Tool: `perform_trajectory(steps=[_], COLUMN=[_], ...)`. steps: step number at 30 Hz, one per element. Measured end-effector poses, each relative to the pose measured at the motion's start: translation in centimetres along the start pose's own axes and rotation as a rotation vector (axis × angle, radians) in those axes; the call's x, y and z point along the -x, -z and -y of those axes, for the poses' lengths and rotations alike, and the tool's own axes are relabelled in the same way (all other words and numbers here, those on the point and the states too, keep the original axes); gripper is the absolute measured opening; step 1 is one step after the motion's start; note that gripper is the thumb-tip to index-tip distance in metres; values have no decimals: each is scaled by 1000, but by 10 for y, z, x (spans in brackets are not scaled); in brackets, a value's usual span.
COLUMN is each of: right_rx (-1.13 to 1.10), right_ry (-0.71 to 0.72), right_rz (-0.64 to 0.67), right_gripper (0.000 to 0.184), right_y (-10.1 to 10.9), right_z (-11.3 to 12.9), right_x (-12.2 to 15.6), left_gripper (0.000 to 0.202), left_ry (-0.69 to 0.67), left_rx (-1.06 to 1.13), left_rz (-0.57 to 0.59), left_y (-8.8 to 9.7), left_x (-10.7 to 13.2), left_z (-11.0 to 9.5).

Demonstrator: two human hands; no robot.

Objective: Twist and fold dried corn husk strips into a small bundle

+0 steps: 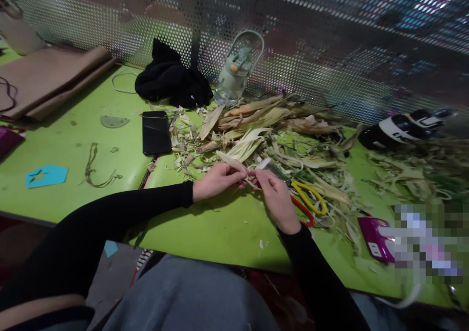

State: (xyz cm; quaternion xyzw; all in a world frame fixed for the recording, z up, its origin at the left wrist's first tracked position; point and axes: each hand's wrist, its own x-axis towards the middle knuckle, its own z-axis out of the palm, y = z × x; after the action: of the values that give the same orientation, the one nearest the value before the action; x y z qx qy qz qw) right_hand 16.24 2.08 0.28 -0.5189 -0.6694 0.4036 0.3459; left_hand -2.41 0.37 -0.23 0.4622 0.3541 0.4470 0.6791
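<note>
Near the front of the green table, my left hand [220, 179] pinches a pale strip of corn husk [231, 162] between thumb and fingers. Close beside it, my right hand [275, 196] has its fingers closed on the same husk, or on a piece touching it; which one I cannot tell. Scissors [309, 197] with one yellow and one red handle lie right by my right hand, their blades partly hidden by husks. Behind both hands spreads a pile of dried corn husks [252, 113], with small scraps around it.
A black phone [157, 133] lies left of the husks. Behind stand a green bottle [234, 72] and a black cloth bundle [170, 79] against a perforated metal screen [315, 42]. A black bottle [399, 129] lies at right, near a purple packet [375, 238]. Brown paper [54, 77] covers the far left.
</note>
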Motion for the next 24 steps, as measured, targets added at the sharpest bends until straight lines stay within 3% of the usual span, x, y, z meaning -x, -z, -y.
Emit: perform_trajectory(steps=[5,11,19,22,24], right_rx=[-204,-62,319,248,94], right_ry=[-63,97,357,316,224], right_rz=[-45,-150,-243,-217,-132], right_gripper=[36,24,16,16,18], right_y=[-8,-2,5,5,6], right_z=[-9,-4,10,11,12], right_x=[-1,4,15,18,19], left_gripper=[12,14,16,16,15], left_ry=[-100,-104,22,48,49], left_rx=[-235,-526,-513,-527,-536], left_rz=[102,98,116,119,132], left_y=[2,4,5,5,5], left_x=[1,2,3,3,2], left_z=[2,3,3,4,7])
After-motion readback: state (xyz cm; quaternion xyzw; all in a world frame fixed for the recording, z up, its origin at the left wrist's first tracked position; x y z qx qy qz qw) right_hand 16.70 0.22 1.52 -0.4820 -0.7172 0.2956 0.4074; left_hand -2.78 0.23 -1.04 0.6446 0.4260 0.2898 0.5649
